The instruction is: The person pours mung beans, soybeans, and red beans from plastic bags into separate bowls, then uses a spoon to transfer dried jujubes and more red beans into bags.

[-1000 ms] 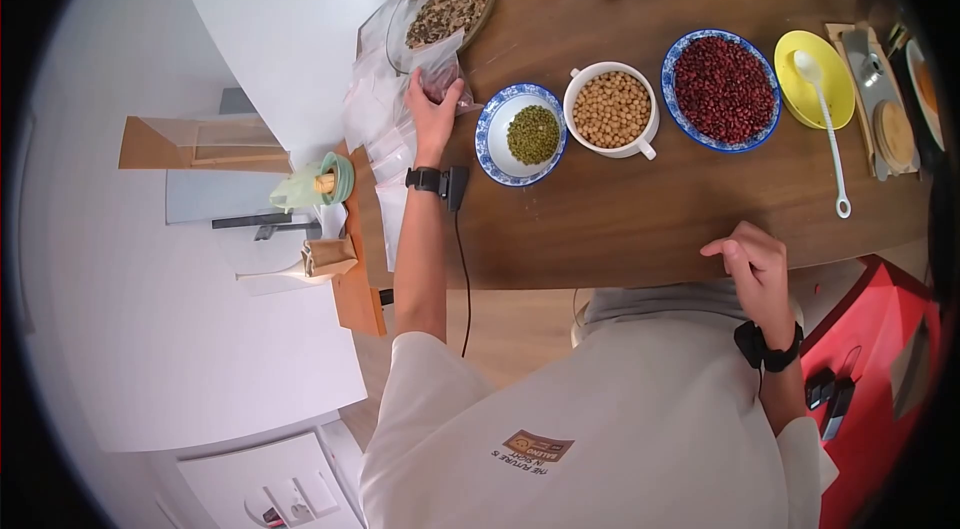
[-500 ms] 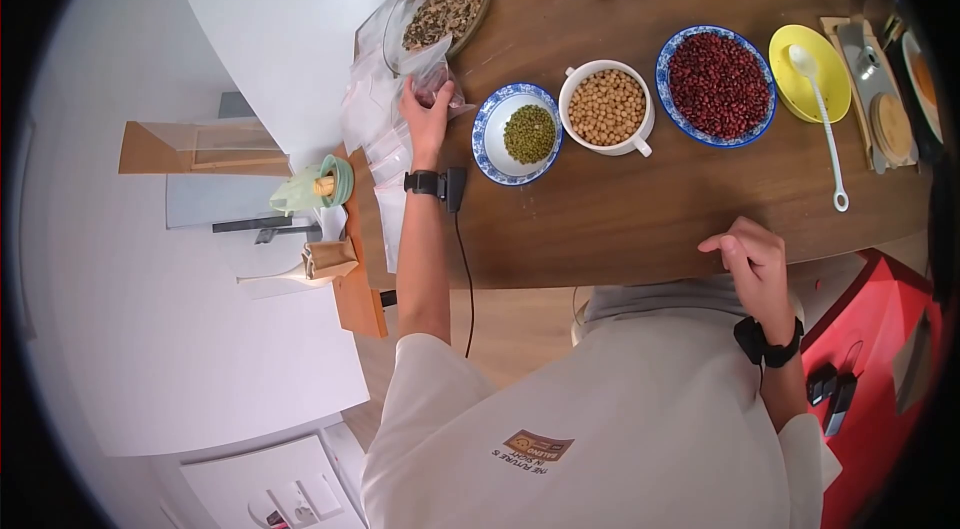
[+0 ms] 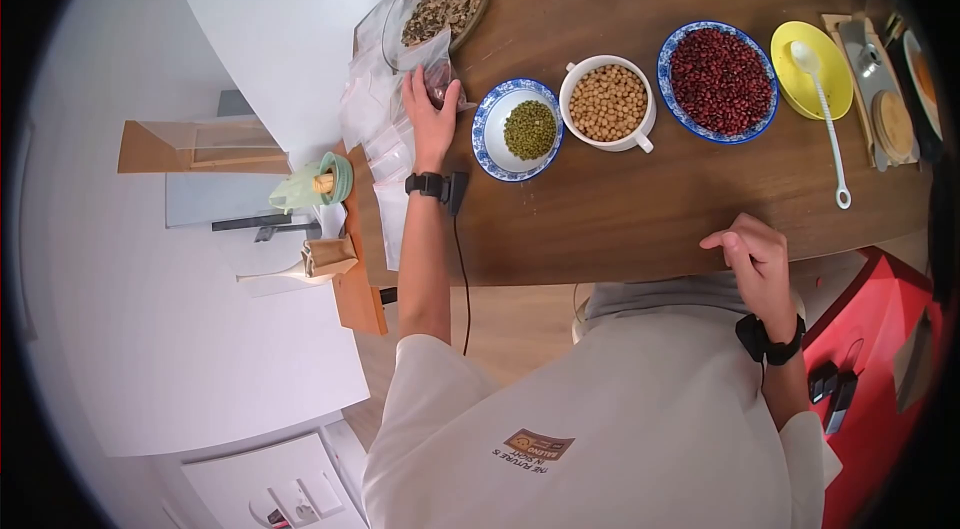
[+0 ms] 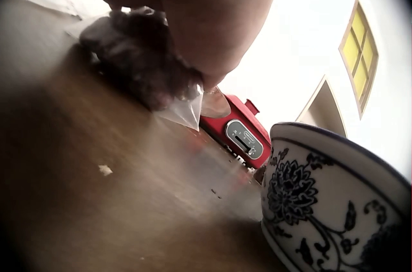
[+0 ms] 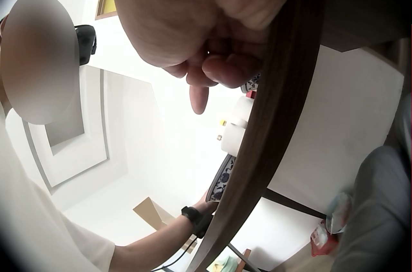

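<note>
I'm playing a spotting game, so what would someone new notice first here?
Probably the dark red beans, in a blue-and-white bowl between the chickpeas and the yellow bowl with a white spoon. Next, maybe the left hand on a clear bag, near the green beans.

A person's left hand [image 4: 199,14] grips a clear plastic bag [image 4: 132,59] of dark contents at a brown wooden tabletop [image 4: 129,188], the bag's transparent corner jutting out beneath the fingers. A white bowl [image 4: 322,201] with a dark floral pattern stands in the right foreground, apart from the bag. Beyond are a red appliance [image 4: 261,129] with a grey oval panel [image 4: 244,142] and, high on the right, a yellow-paned frame [image 4: 358,53]. A pale crumb [image 4: 105,169] dots the wood.
</note>
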A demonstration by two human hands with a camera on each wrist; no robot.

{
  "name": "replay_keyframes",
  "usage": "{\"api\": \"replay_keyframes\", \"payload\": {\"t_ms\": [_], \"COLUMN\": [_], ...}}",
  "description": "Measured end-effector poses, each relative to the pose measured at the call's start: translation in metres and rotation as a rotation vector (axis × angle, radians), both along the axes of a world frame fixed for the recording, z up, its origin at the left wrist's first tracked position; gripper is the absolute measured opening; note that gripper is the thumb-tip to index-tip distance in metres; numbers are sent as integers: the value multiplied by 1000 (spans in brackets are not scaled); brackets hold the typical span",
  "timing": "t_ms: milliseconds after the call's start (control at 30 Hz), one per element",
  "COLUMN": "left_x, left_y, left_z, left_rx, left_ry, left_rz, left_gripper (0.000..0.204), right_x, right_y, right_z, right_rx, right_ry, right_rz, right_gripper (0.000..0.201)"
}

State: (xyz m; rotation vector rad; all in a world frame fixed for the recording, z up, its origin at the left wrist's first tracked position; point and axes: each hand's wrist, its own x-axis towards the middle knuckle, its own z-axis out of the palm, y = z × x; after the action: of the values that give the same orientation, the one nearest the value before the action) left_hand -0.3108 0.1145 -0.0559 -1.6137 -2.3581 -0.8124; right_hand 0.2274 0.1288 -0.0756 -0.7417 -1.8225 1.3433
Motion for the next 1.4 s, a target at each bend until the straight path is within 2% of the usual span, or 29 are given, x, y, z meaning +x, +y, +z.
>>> {"api": "replay_keyframes", "payload": {"t_ms": [300,567,633,667,733,767,800,867,900,967,1000,1067,1100,1167,1267,1367,1400], "left_x": [18,70,90,102,131,154,178,219,237,270,280,294,298,303,307,308,307], "left_y": [-12,-87,-112,-124,-147,-155,-159,-162,-160,-156,-150,-136,-128,-112,-96,-95,-97], "left_z": [12,18,15,12,5,6,6,-5,-3,0,0,1,0,1,-6,-10,-11], "left_rx": [38,32,155,161,468,517,571,555,595,304,351,142,189,3,29,56,67], "left_ry": [-29,-30,-166,-171,-702,-817,-933,-1009,-1020,-1099,-1110,-1122,-1129,-1197,-1211,-1245,-1243], "left_rz": [33,99,137,144,129,142,150,38,42,-109,-106,-282,-286,-372,-405,-439,-443], "left_gripper": [76,67,44,44,17,12,11,22,22,38,38,47,47,48,49,49,49], "right_x": [0,-1,-1,-2,-2,-2,-2,-1,-1,-1,-1,-5,-7,-13,-25,-33,-34], "right_y": [0,0,1,1,0,0,-2,-2,-2,-1,-1,-3,-3,-3,0,-1,-3], "right_z": [0,-2,-2,-1,1,1,0,-1,4,4,7,13,13,15,10,-7,-7], "right_rx": [-3,0,6,12,-5,14,-15,-55,-119,-155,-237,-256,-238,-233,-290,-263,-181], "right_ry": [6,5,2,-4,-13,-21,-15,-25,-31,-5,-17,69,103,155,119,13,14], "right_rz": [-7,5,4,12,10,21,13,14,26,79,111,153,165,189,145,115,128], "right_gripper": [21,21,22,22,25,25,26,30,29,27,25,23,23,29,37,39,40]}}
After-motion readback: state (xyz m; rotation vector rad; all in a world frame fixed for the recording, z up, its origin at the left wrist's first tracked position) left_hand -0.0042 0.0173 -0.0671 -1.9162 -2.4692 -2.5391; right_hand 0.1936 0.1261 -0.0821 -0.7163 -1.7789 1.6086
